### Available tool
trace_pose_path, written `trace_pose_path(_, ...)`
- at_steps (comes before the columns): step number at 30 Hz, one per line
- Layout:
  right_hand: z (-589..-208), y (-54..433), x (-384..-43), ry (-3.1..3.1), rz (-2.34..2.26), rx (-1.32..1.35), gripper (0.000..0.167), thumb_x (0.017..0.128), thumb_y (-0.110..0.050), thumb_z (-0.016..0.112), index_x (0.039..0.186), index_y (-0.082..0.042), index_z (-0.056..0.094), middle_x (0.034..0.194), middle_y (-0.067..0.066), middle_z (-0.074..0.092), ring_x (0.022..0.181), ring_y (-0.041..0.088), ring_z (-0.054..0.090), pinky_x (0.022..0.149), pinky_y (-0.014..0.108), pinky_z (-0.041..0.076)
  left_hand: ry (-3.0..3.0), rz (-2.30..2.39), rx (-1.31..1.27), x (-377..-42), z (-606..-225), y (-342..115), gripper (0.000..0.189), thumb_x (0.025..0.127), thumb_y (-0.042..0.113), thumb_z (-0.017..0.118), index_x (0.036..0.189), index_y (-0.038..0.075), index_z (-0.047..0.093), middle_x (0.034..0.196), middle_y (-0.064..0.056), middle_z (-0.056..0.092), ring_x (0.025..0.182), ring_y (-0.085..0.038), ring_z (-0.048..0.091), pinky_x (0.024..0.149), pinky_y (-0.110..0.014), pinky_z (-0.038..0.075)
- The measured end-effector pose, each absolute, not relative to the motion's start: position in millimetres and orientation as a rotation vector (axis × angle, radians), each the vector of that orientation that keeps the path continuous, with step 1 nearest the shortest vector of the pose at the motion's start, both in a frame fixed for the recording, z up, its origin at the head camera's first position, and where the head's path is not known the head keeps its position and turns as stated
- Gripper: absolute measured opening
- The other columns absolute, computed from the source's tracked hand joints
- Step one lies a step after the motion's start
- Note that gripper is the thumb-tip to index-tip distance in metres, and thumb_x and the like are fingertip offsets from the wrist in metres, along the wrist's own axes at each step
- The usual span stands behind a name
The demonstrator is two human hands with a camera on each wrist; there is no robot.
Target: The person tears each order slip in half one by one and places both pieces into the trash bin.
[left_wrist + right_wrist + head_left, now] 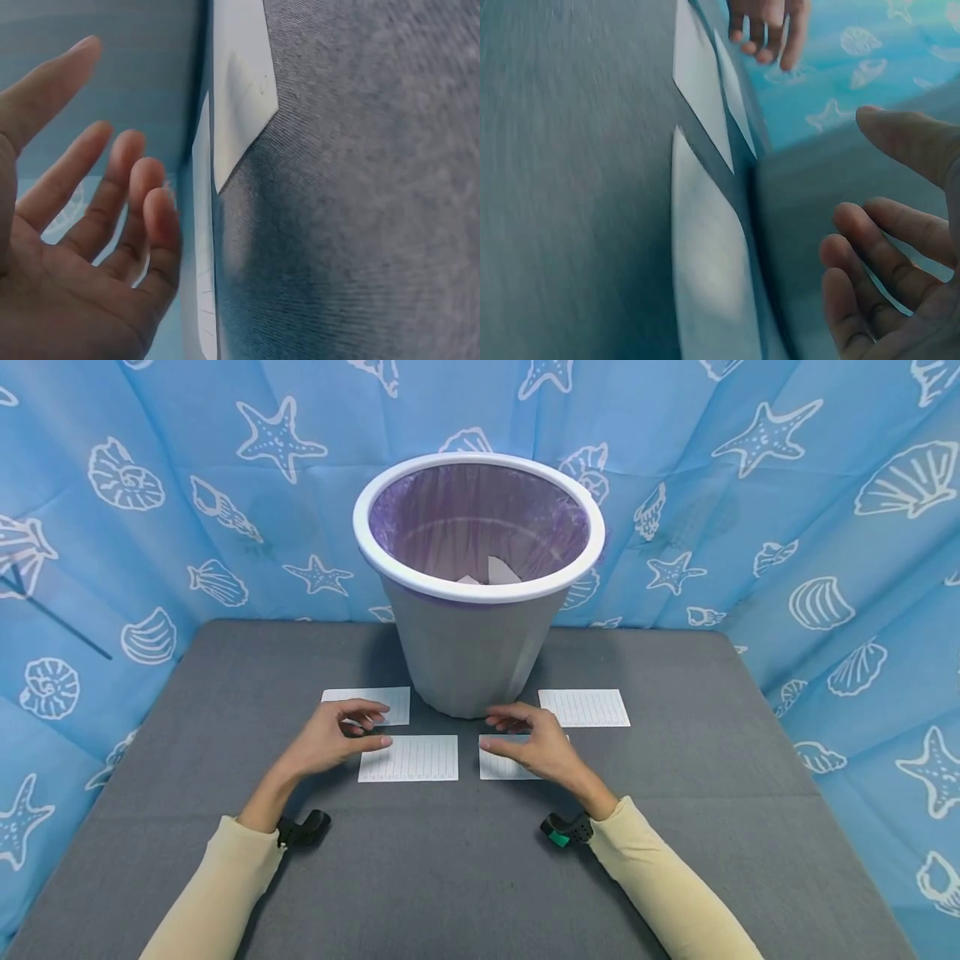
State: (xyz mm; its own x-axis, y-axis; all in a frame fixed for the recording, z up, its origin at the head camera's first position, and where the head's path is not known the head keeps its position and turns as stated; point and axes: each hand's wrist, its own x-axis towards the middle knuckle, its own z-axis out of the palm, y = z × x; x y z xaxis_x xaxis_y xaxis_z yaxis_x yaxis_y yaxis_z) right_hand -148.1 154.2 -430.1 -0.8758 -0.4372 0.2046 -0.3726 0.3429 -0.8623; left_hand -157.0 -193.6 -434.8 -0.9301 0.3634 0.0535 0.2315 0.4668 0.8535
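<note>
Your sleeves (213, 893) cross the table (435, 885). Your left hand (330, 735) and right hand (536, 743) hover, fingers loosely curved, thumbs apart, holding nothing. Two cards (412, 760) lie near your left fingertips; your right hand partly hides a third.

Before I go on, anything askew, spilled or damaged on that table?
Nothing stands out: four lined cards lie in two rough rows, and the grey bin stands upright between the far two. The left hand and right hand each hide part of a card.
</note>
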Motion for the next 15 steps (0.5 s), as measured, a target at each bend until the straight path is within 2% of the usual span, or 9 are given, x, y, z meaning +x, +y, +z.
trace_pose_path(8, -433.7, 120.7, -145.7, 2.528, -1.465, -0.802, 0.052, 0.084, -0.018, 0.085, 0.127, 0.005, 0.066, 0.122, 0.015, 0.070, 0.110, 0.030, 0.067, 0.095, 0.045, 0.052, 2.577, 1.335, 0.528, -156.4, -440.0, -192.5, 0.049, 0.076, 0.017, 0.092, 0.116, -0.003, 0.072, 0.102, -0.012, 0.068, 0.088, -0.027, 0.058, 0.075, -0.031, 0.049)
trace_pose_path(15, -435.2, 98.3, -142.5, 2.588, -1.338, -0.721, 0.053, 0.083, -0.021, 0.086, 0.128, 0.001, 0.067, 0.127, 0.011, 0.069, 0.116, 0.027, 0.064, 0.099, 0.043, 0.049, 2.621, 1.220, 0.517, -154.1, -442.4, -188.9, 0.056, 0.071, 0.017, 0.094, 0.118, -0.002, 0.071, 0.101, -0.012, 0.062, 0.088, -0.024, 0.053, 0.076, -0.034, 0.045)
